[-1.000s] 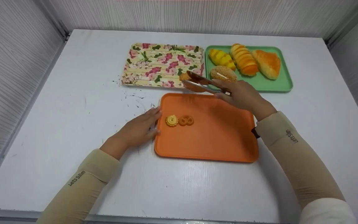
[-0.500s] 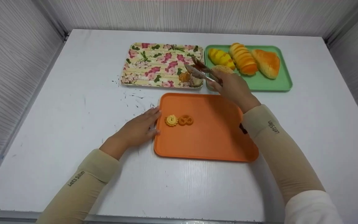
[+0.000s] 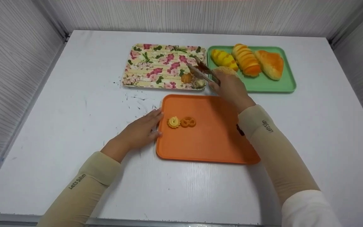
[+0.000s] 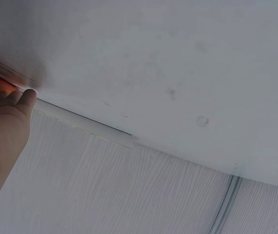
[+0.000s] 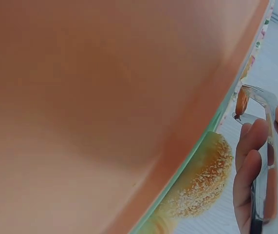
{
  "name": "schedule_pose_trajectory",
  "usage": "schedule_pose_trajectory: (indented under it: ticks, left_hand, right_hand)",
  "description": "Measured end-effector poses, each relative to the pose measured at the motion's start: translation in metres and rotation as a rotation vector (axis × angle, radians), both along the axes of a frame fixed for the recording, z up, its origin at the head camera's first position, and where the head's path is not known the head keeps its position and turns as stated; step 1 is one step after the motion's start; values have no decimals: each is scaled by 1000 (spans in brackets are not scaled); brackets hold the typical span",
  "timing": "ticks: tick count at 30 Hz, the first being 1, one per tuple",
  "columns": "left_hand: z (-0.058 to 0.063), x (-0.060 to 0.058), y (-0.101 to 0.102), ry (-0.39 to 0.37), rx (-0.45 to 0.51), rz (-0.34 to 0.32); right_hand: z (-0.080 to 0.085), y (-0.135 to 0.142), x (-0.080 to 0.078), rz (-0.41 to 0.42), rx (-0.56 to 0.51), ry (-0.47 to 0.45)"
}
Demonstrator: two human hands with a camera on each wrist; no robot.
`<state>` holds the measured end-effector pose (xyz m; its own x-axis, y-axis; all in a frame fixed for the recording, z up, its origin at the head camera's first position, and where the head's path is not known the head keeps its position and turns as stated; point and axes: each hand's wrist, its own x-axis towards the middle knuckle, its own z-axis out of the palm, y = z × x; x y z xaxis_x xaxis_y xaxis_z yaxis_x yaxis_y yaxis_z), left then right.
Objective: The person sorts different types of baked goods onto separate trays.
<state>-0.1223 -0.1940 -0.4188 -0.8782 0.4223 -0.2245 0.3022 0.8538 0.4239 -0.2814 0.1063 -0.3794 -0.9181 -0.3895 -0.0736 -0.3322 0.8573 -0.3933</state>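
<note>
My left hand [image 3: 135,132] lies at the left rim of the orange tray [image 3: 213,138], fingers stretched out and thumb against the edge; the left wrist view catches it at the far left. My right hand [image 3: 230,90] grips metal tongs [image 3: 203,72], whose parted tips hang over the right side of the floral tray [image 3: 150,64]. Just below the tips, a brown cookie [image 3: 187,78] lies on that tray. In the right wrist view a brown patch [image 5: 242,101] shows between the tips; I cannot tell whether it is held. A round cookie [image 3: 174,122] and a pretzel-shaped cookie [image 3: 188,122] sit on the orange tray.
Behind the right hand, a green tray [image 3: 265,86] holds a yellow bread [image 3: 224,60], a ridged roll [image 3: 246,60], a triangular bread [image 3: 269,64] and a seeded bun [image 3: 225,70], partly covered by the hand. White table [image 3: 74,94] surrounds the trays, with panelled walls behind and beside it.
The right hand and tongs have shifted left and slightly back. A brown cookie that was at the tong tips now lies on the floral tray, apart from them. The left hand has stayed still.
</note>
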Motion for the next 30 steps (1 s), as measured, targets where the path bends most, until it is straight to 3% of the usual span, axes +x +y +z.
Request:
schedule_pose_trajectory:
  ticks: [16,30]
  left_hand:
    - [-2,-1,0,2,4,4]
    - [-2,-1,-1,24,12,-15]
  right_hand:
    - [0,1,0,-1,7,-21]
    - [10,3,12,6,-109,16]
